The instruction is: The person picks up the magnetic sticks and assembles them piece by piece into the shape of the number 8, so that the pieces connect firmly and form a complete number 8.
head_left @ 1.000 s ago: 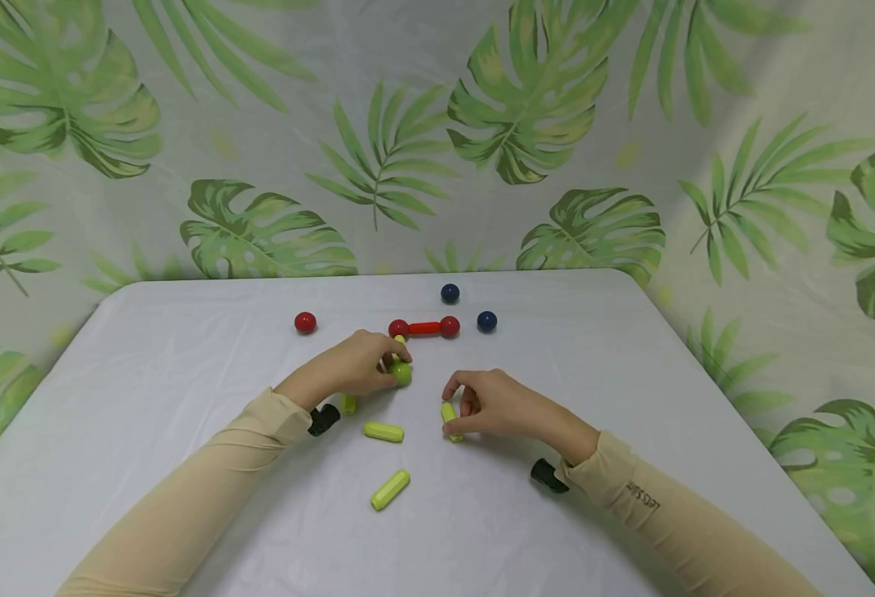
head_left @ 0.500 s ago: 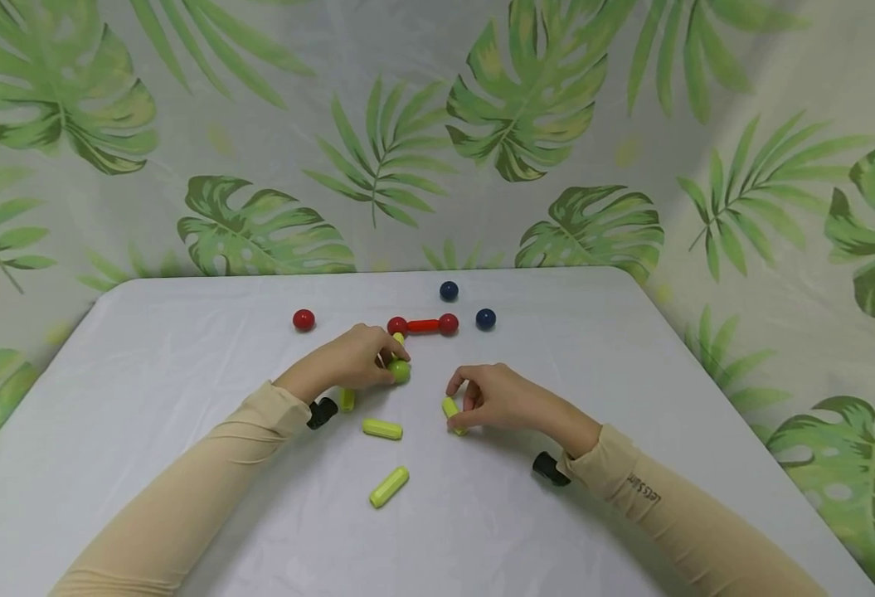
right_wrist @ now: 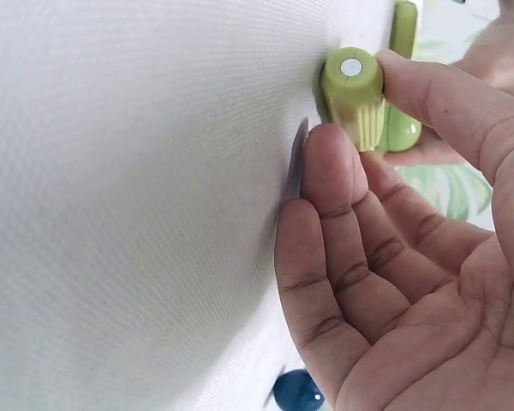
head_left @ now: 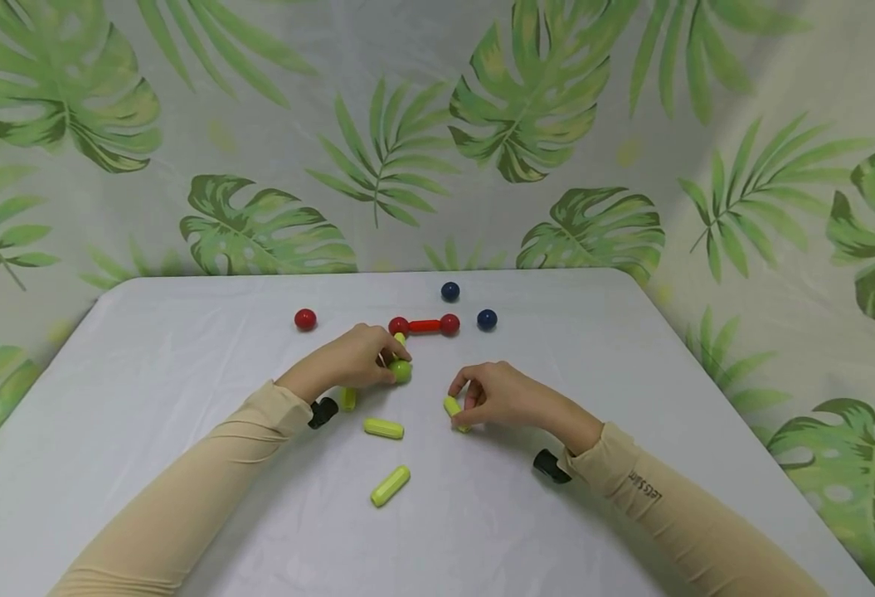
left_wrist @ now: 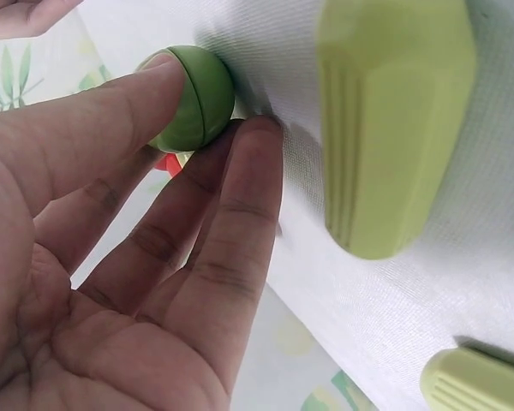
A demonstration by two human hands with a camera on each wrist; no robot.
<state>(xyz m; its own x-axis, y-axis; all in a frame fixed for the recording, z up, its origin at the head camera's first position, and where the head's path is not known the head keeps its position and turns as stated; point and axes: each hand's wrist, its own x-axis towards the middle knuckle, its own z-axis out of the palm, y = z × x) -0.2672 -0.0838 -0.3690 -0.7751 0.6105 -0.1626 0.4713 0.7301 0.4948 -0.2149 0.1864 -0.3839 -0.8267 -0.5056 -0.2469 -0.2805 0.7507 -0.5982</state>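
My left hand pinches a green ball between thumb and fingers; in the left wrist view a seam circles the ball. A yellow-green stick runs from the ball toward the left red ball of a red ball-and-stick piece. To the right, my right hand holds another yellow-green stick at the table between thumb and fingers. In the right wrist view that ridged stick shows a round silvery disc in its end.
Loose yellow-green sticks lie nearer me: one, another, and a third beside the left wrist. A red ball sits far left. Two dark blue balls stand at the back right of the white table.
My right hand has shifted slightly right and away from me with its stick, which is turned a little. The left hand stays on the green ball.
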